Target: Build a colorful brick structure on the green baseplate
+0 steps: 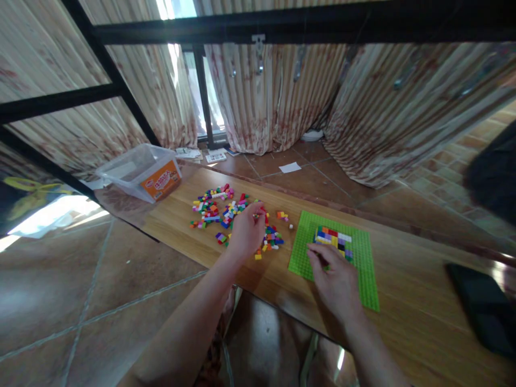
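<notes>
My left hand [246,228] hovers over the right part of a spread of loose toy bricks [212,207] in many colours. Its thumb and fingertips are pinched together near a red brick, but I cannot make out whether anything is between them. Over the green baseplate [304,247], my right hand [332,274] is closed with the fingers curled in, and what they hold, if anything, is hidden. Just beyond those fingers, a block of joined bricks [342,237] in several colours sits on the baseplate, its near side partly covered by the hand.
A clear plastic box [137,172] with an orange label stands at the table's left end. Toward the right end lies a dark phone-like slab [481,306]. Papers [290,167] lie on the tiled floor before the curtains [278,97]. A dark metal frame crosses above.
</notes>
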Available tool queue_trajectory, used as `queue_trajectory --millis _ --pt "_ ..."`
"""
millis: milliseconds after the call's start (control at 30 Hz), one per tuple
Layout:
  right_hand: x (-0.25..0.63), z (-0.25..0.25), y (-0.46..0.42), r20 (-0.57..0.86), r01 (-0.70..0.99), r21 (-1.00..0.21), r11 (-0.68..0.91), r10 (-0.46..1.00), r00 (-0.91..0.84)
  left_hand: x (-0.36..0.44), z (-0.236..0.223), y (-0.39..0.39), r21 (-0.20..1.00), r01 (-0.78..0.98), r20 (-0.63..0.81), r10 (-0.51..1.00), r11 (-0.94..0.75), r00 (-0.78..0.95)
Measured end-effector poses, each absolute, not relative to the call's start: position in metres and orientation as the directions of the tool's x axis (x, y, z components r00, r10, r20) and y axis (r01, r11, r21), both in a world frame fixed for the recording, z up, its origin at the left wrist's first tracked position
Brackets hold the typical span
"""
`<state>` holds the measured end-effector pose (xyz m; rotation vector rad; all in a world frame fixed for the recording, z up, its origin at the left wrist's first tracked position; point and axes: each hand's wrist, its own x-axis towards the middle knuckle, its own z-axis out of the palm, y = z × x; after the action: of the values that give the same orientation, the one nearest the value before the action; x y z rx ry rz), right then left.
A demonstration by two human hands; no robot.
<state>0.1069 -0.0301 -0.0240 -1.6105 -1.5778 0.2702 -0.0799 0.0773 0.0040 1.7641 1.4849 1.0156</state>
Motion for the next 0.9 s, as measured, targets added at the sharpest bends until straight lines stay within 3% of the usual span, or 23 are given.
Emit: queue_trajectory --millis 100,467,700,900 --pt "0.086 -0.034 -0.022 0.341 0.754 -0.631 0.183 0.938 0.057 -0.095 0.004 0.086 0.846 0.509 0.165 0.986 -0.161 0.037" --pt "0.062 -0.044 0.007 0.285 0.884 -0.459 0.085 0.957 0.056 -0.107 -0.007 0.086 0.791 0.583 0.143 0.983 -0.184 0.117" --pt "0.061 -0.042 0.007 0.285 0.826 -0.551 0.114 0.957 0.058 -0.109 0.000 0.085 0.753 0.626 0.109 0.977 -0.201 0.183" --pt "0.070 -0.043 0.001 0.253 0.812 -0.579 0.075 0.963 0.092 -0.104 -0.003 0.076 0.592 0.716 0.159 0.925 -0.370 0.346"
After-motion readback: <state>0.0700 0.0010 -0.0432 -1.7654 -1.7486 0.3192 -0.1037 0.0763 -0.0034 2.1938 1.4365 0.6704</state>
